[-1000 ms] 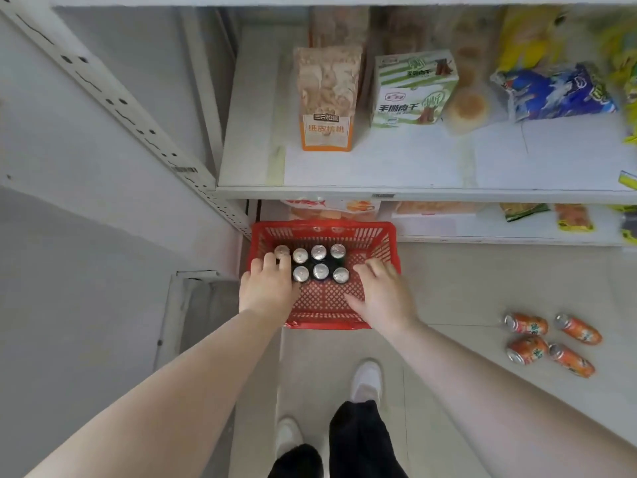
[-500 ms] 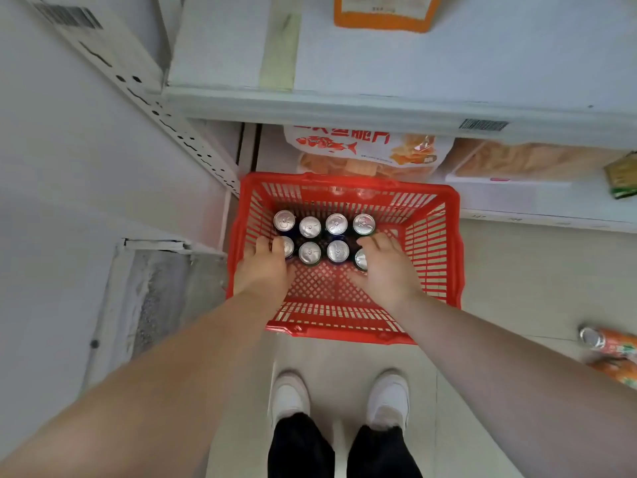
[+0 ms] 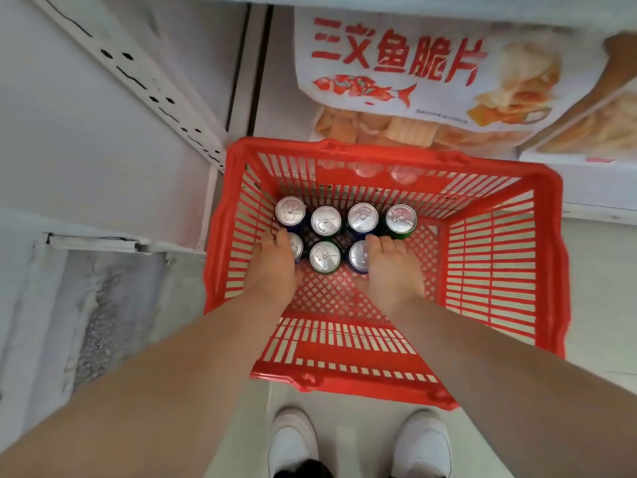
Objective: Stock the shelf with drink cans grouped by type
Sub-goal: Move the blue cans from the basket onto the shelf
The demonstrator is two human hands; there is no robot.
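One red basket (image 3: 389, 158) holds the cans (image 3: 325, 220): seven silver tops show, four in the far row and three in the near row; three of them have green sides, three blue, and the seventh, half under a hand, cannot be told; whether another can sits beneath the right hand cannot be seen. Two hands reach into the basket, the left hand (image 3: 275, 267) and the right hand (image 3: 393, 270), each lying over one near-row can; two white shoes (image 3: 293, 439) stand on the floor. Two snack packs (image 3: 413, 70) lie on the shelf beyond the basket.
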